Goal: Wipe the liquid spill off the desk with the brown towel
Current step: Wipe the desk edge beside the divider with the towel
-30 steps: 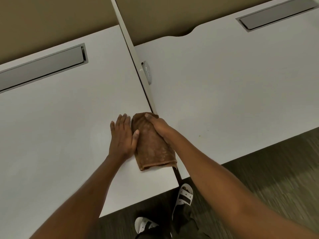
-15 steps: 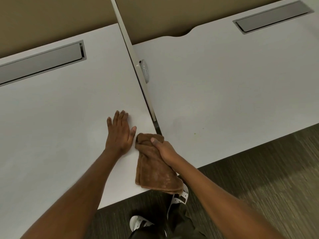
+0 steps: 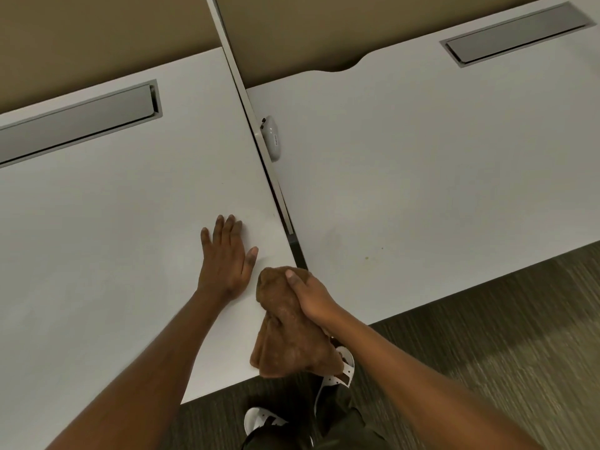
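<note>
Grips the bunched brown towel (image 3: 289, 339) in the right hand (image 3: 311, 297), fingers curled round it, at the near right corner of the desk (image 3: 113, 222). Rests the left hand (image 3: 227, 258) flat just left of it, fingers straight, close together.

The brown towel (image 3: 292, 345) in my right hand (image 3: 313, 295) is soft, nappy cloth, the white table (image 3: 113, 254) under it looks smooth and matt like laminate, its grey cable flap (image 3: 74, 125) has a dull brushed-metal sheen, and the floor (image 3: 487, 352) is dark, ribbed, low-pile carpet.
</note>
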